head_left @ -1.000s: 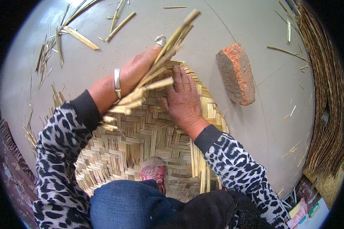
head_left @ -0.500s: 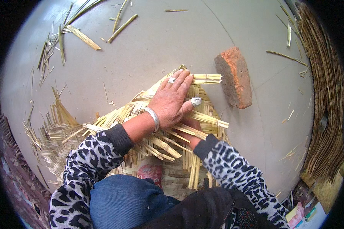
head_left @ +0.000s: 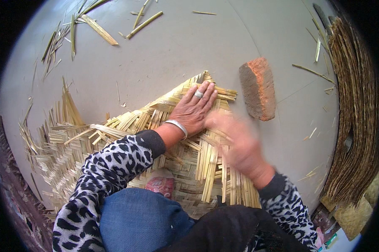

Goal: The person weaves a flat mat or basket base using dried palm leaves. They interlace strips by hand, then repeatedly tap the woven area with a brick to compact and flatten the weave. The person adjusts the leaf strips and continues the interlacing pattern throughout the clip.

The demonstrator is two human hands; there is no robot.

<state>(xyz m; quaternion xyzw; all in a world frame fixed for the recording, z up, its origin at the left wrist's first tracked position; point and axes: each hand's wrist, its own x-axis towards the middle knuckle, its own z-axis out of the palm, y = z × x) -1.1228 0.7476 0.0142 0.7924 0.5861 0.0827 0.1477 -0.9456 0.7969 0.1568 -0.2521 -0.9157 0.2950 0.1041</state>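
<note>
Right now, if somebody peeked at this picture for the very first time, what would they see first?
Probably the big woven mat of pale straw strips spread over the grey floor, with the left hand pressed flat on its far corner. The right hand is a blur just beside it. A rough reddish brick lies on the floor right of the mat.

Weaving workshop floor: woven mat (head_left: pixel 114 143), stacked mats (head_left: pixel 353 126), scattered strips (head_left: pixel 99 29).

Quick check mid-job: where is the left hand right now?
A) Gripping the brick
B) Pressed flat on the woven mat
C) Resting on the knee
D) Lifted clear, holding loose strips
B: the left hand lies palm down, fingers spread, on the woven mat, apart from the brick.
</note>
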